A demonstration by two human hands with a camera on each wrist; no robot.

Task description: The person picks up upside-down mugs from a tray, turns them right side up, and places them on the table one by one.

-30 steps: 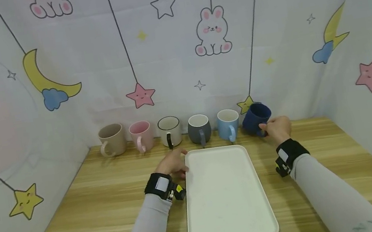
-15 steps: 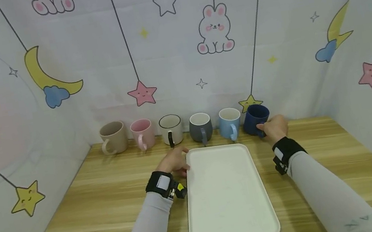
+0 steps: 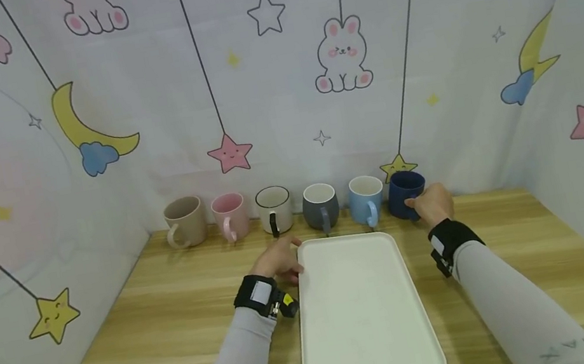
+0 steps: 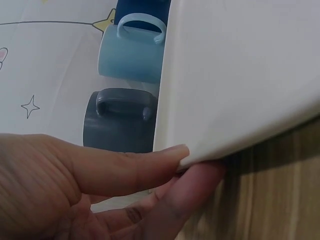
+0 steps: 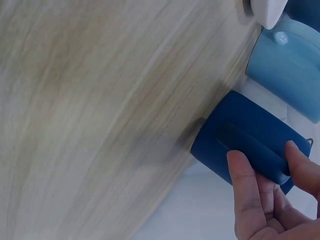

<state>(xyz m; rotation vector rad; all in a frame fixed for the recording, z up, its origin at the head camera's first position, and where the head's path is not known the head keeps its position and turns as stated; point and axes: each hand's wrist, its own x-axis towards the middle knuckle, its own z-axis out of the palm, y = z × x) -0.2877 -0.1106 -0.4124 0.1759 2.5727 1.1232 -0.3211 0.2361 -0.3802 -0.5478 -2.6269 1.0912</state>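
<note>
At the right end of a row of mugs, my right hand (image 3: 432, 204) holds the handle of a dark blue mug (image 3: 400, 189). In the right wrist view the thumb and fingers pinch that mug's handle (image 5: 255, 152); the mug stands upright. My left hand (image 3: 280, 259) grips the far left corner of a white rectangular tray (image 3: 366, 311). Seen from the left wrist, the thumb (image 4: 150, 162) lies on the tray's rim with a finger under it. Beside the dark blue mug is a light blue mug (image 3: 363, 201), then a grey mug (image 3: 318, 211).
Further left in the row stand a white mug with a black rim (image 3: 282, 219), a pink mug (image 3: 235, 220) and a beige mug (image 3: 191, 224). Behind them hangs a printed cloth (image 3: 277, 94). Everything sits on a wooden table (image 3: 177, 330).
The dark blue mug was tilted a second ago and has come upright, lowered by the right hand. The left hand keeps its hold on the tray. The head view has shifted slightly.
</note>
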